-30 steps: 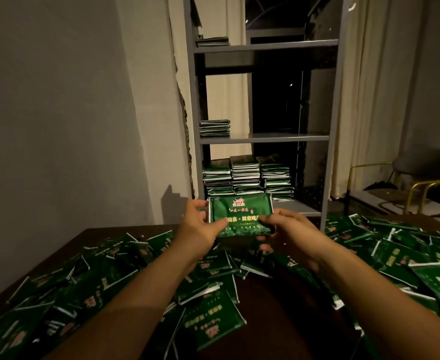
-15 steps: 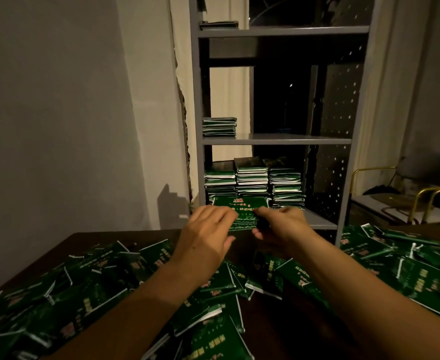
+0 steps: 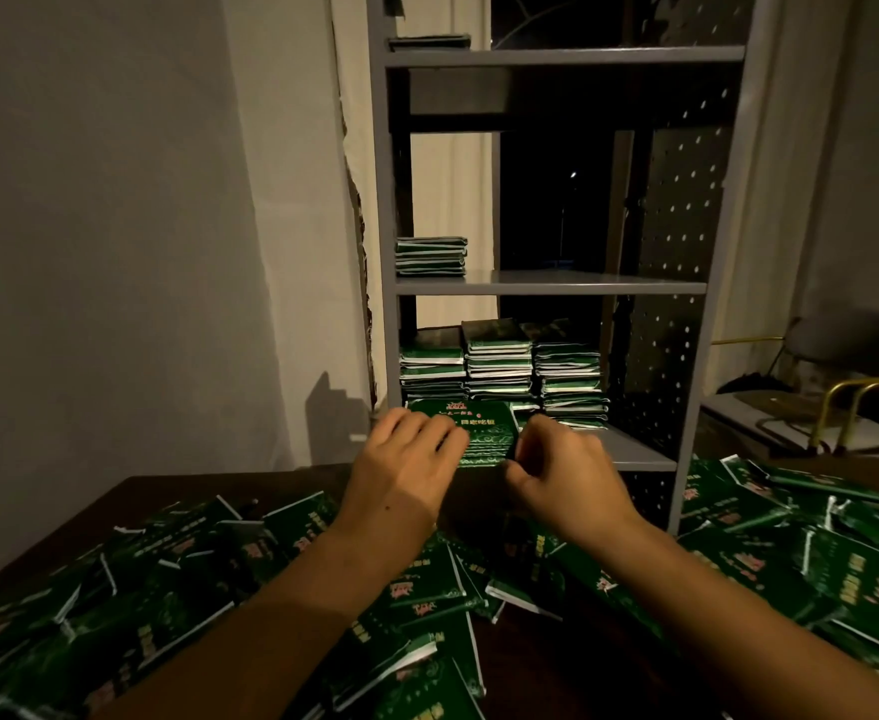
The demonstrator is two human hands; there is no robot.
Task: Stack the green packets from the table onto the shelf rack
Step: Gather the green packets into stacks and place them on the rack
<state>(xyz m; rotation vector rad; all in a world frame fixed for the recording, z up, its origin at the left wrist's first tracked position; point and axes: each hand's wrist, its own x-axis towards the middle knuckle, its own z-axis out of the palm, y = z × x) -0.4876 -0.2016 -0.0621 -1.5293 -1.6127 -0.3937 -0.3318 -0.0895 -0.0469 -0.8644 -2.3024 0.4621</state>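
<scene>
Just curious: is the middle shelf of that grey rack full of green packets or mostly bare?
Mostly bare. The middle shelf carries only one short stack of packets at its left end.

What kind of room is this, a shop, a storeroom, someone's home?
Most likely a small storeroom or back room, dimly lit. A grey metal shelf rack holds neat stacks of green packets, many more loose packets cover a dark table, and a chair stands by a curtain.

Green packets held flat at shelf rack front edge.
</scene>
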